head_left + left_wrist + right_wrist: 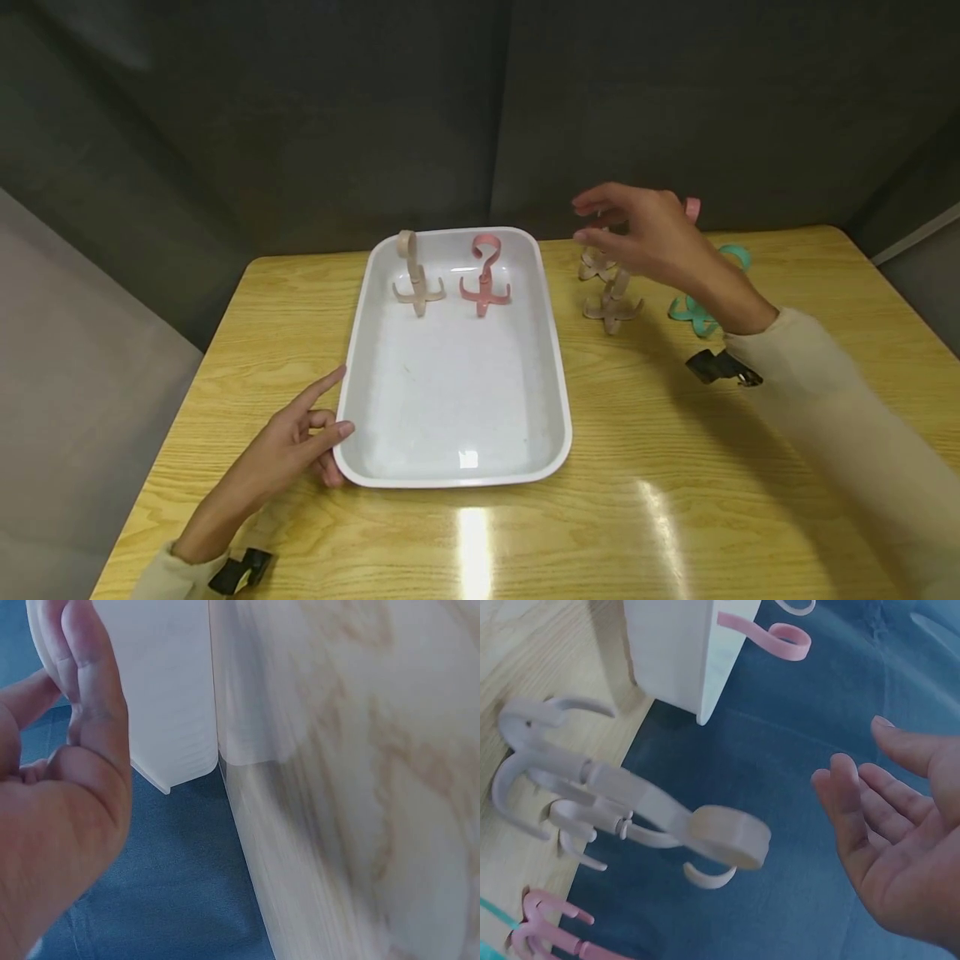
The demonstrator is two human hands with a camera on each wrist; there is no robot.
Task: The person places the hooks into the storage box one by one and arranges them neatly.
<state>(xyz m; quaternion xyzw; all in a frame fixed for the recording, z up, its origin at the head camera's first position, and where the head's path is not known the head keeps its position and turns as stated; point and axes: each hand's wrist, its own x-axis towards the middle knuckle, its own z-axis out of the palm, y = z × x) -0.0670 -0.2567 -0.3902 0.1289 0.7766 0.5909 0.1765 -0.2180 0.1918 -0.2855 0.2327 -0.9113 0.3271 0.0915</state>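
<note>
- Bare left hand (283, 448), plain cream fabric left sleeve (174, 579)
- Bare right hand (651, 227), long cream fabric right sleeve (832, 425)
- Small black angular left wrist piece (240, 572)
- Similar black right wrist piece (708, 367), shiny spot at one end

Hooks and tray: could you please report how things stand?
Left hand holds white tray. Right hand empty, near beige hooks outside. Beige hook, pink hook stand inside; nothing visibly in the way.

A dark backdrop (337, 125) stands behind a glossy wood-grain table (397, 542) streaked with reflected light.
</note>
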